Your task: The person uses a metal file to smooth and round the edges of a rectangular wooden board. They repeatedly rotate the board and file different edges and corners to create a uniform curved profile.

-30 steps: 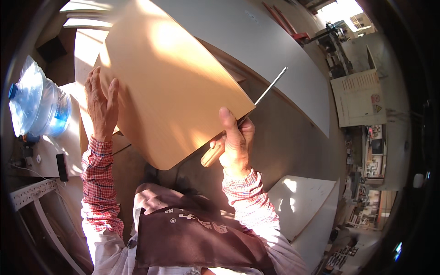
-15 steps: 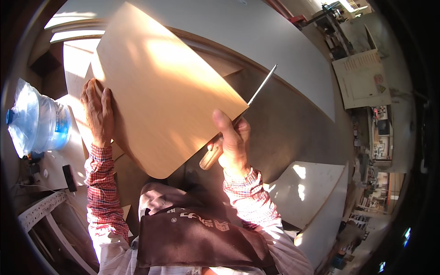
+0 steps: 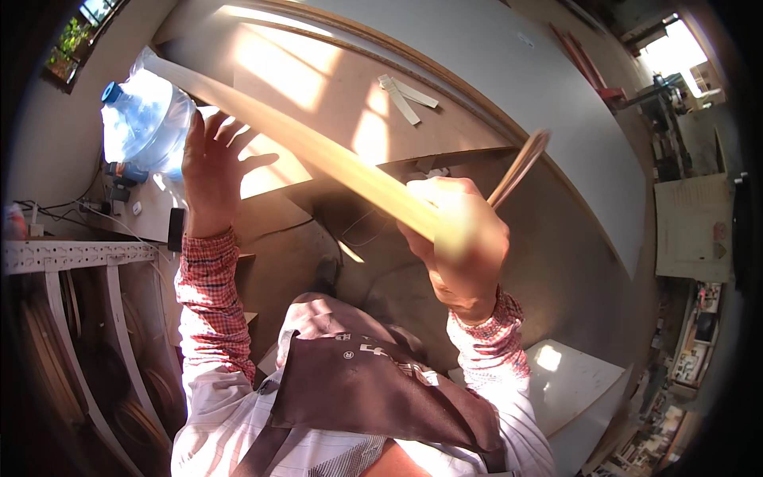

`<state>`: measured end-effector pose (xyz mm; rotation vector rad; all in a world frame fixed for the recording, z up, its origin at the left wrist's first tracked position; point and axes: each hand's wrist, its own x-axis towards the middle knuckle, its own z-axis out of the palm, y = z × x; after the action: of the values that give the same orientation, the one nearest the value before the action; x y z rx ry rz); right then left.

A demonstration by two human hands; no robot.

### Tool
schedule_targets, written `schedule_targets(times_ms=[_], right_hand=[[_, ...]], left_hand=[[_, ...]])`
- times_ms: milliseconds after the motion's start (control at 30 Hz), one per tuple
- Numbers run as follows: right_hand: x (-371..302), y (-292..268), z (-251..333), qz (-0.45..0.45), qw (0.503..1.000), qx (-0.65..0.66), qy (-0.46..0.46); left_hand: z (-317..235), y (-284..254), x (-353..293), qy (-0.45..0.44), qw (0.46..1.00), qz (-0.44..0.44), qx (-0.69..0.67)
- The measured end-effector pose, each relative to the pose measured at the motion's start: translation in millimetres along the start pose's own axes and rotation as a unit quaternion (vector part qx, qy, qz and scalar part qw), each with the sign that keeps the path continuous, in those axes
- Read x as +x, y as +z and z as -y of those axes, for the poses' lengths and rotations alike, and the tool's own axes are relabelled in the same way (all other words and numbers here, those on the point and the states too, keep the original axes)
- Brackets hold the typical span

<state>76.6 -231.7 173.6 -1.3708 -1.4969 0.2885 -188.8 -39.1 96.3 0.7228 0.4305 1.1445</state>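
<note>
A light wooden panel (image 3: 330, 163) is turned nearly edge-on, slanting from the upper left down to my right hand (image 3: 465, 246). That hand is closed around the panel's near end. From the same fist a long thin hand tool (image 3: 520, 168) sticks out to the upper right, smeared by motion; the rest of it is hidden. My left hand (image 3: 213, 163) is raised with its fingers spread, beneath the panel's far part and beside a large blue water bottle (image 3: 151, 119). It appears to hold nothing.
Two pale strips (image 3: 407, 97) lie on a sunlit brown board (image 3: 278, 67) ahead. A large grey-white sheet (image 3: 509, 87) extends behind it. At the left stands a white perforated metal rack (image 3: 79, 253). A pale board (image 3: 568, 374) rests at the lower right.
The panel has swung from showing its broad face to nearly edge-on. My left hand has come off its edge and opened. My right hand has moved rightward, still holding the panel and tool.
</note>
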Motion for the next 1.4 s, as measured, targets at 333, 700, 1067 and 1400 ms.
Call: schedule_targets(times_ms=[333, 700, 1067, 1400], right_hand=[[-61.7, 44.9, -33.6, 0.101, 0.961, -0.132, -0.221], [-128.1, 59.2, -94.5, 0.033, 0.975, -0.005, 0.22], [-96.6, 87.4, -88.6, 0.062, 0.857, 0.254, 0.445], [-67.4, 100.6, -90.9, 0.118, 0.852, 0.241, 0.45]], left_hand=[[-11.4, -7.5, -80.7, 0.026, 0.984, -0.17, 0.045], [80.5, -82.1, -71.6, 0.023, 0.916, -0.391, 0.088], [75.2, -116.1, -35.2, 0.077, 0.91, -0.36, 0.193], [70.9, -167.4, -12.3, 0.089, 0.952, -0.249, 0.154]])
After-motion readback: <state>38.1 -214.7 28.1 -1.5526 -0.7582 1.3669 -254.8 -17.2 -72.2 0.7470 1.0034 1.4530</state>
